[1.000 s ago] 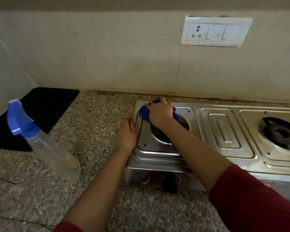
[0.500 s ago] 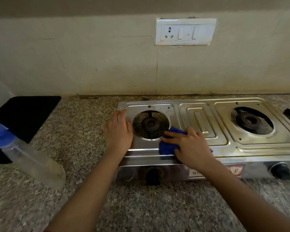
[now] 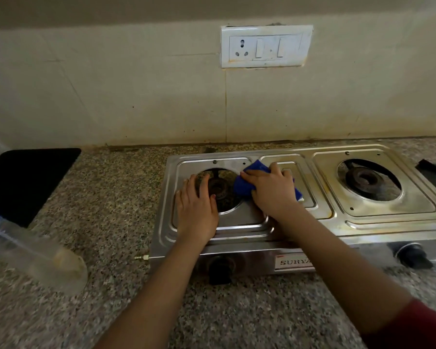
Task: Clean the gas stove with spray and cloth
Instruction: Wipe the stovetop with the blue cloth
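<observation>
Right hand [image 3: 272,190] presses blue cloth [image 3: 244,187] with straight fingers beside left burner [image 3: 218,188], left hand [image 3: 196,210] flat, bracing gas stove [image 3: 337,225]; firm overlapping strokes around the rim should work best

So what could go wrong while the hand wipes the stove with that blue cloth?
The blue cloth under the right hand sits beside the left burner, so it might snag there. The front knob faces the person; a bump could perhaps turn on gas. The left hand rests on the stove, which might slide.
</observation>
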